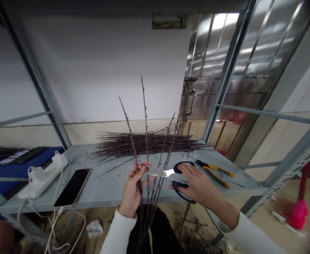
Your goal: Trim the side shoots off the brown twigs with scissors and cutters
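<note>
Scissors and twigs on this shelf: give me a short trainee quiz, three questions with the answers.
1. Which hand holds the scissors, and which holds the twigs?
2. True or false: the yellow-handled pliers lie beside the phone.
3. Which of these lies on the shelf close to the phone?
A. A power strip
B. A hammer
C. A coffee mug

Key:
1. The right hand holds the scissors; the left hand holds the twigs.
2. False
3. A
</note>
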`<state>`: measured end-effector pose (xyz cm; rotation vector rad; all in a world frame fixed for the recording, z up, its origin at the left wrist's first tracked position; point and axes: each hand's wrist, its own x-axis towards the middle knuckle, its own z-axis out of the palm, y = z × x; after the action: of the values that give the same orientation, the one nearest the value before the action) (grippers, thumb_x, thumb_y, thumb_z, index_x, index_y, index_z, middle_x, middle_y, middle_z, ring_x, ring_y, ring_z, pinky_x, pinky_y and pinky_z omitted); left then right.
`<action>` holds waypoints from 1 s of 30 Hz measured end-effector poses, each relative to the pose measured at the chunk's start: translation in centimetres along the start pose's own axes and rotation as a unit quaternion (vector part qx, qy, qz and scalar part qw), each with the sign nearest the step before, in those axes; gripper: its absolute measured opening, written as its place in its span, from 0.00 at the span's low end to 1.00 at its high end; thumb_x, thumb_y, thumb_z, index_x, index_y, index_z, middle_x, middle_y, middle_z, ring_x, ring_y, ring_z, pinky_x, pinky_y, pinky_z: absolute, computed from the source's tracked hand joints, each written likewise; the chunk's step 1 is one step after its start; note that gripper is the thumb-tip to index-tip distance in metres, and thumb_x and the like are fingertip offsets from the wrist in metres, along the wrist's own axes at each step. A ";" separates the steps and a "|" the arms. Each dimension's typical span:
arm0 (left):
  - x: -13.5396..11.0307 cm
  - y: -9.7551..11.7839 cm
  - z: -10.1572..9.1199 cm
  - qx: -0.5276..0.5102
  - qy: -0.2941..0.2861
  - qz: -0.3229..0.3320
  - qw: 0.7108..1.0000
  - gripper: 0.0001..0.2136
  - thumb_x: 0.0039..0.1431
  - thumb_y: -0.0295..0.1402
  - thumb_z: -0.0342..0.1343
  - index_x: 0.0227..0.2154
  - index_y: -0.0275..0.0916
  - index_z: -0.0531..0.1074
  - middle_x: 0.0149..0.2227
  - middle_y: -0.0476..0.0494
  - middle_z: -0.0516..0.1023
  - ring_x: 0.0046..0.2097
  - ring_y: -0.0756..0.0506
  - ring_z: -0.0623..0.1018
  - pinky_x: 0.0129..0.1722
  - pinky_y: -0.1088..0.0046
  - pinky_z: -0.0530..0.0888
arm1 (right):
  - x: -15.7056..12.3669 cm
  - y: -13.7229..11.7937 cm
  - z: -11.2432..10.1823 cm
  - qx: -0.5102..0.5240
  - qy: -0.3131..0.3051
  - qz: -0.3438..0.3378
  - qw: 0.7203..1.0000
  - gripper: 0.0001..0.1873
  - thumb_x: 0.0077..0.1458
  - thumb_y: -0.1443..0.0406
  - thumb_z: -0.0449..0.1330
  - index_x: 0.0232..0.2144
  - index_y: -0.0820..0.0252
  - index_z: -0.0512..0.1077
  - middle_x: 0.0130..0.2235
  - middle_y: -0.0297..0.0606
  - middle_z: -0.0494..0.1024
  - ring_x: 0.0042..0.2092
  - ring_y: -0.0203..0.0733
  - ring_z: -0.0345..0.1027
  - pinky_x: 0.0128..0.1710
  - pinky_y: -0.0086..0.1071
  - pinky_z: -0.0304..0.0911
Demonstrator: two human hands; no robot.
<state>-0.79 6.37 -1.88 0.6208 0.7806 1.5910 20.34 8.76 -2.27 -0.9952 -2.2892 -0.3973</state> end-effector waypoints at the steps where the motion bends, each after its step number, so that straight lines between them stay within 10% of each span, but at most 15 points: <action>1: 0.0 0.0 0.0 0.002 0.001 -0.001 1.000 0.13 0.42 0.32 0.70 0.26 0.37 0.71 0.42 0.42 0.78 0.52 0.38 0.75 0.32 0.74 0.79 | 0.1 0.0 0.0 -0.001 0.001 -0.004 1.000 0.16 0.53 0.57 0.62 0.38 0.61 0.64 0.36 0.44 0.76 0.36 0.49 0.72 0.35 0.39 0.68; 17: -0.3 0.2 0.2 0.002 0.006 -0.016 1.000 0.14 0.40 0.31 0.71 0.26 0.37 0.71 0.39 0.44 0.81 0.42 0.42 0.80 0.32 0.73 0.79 | 0.0 0.4 -0.5 0.002 0.094 -0.046 0.995 0.21 0.64 0.51 0.48 0.30 0.59 0.69 0.21 0.36 0.76 0.21 0.40 0.71 0.22 0.31 0.59; 30: -0.1 0.2 0.1 0.016 0.005 -0.014 1.000 0.18 0.35 0.30 0.73 0.28 0.36 0.70 0.31 0.43 0.83 0.36 0.45 0.83 0.29 0.79 0.77 | 1.3 2.3 -3.2 0.131 0.071 0.236 0.960 0.22 0.50 0.42 0.55 0.27 0.54 0.61 0.21 0.34 0.73 0.21 0.43 0.68 0.21 0.32 0.62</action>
<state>-0.79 6.30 -1.65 0.6224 0.8199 1.5599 22.68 9.52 1.12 -1.2794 -1.8388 0.0337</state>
